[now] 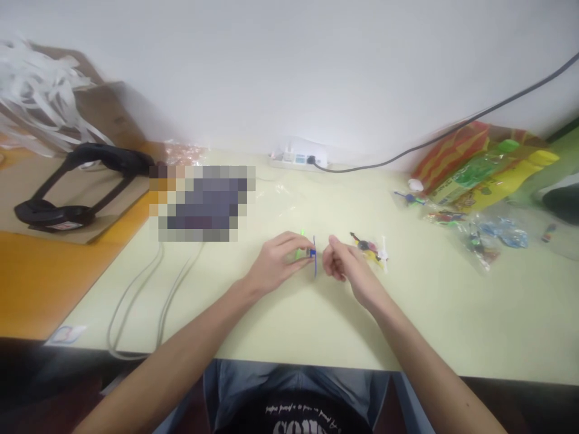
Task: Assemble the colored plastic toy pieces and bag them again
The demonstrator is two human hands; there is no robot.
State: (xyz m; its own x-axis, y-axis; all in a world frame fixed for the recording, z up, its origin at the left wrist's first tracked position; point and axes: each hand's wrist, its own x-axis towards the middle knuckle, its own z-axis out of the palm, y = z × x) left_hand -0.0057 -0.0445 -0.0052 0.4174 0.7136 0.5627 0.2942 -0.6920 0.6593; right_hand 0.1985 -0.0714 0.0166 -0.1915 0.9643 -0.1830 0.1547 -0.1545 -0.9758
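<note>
Your left hand point(277, 258) is pinching the blue piece point(315, 256), your curled right hand point(347, 264) hiding any contents; loose pieces point(371, 248) are seemingly waiting.

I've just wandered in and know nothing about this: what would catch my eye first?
Probably the left hand, pinching a small blue piece mid-table, with the curled right hand just beside it. Next, the red-and-yellow striped bag toward the far right. Then the black frame at the far left, resting on cardboard.
</note>
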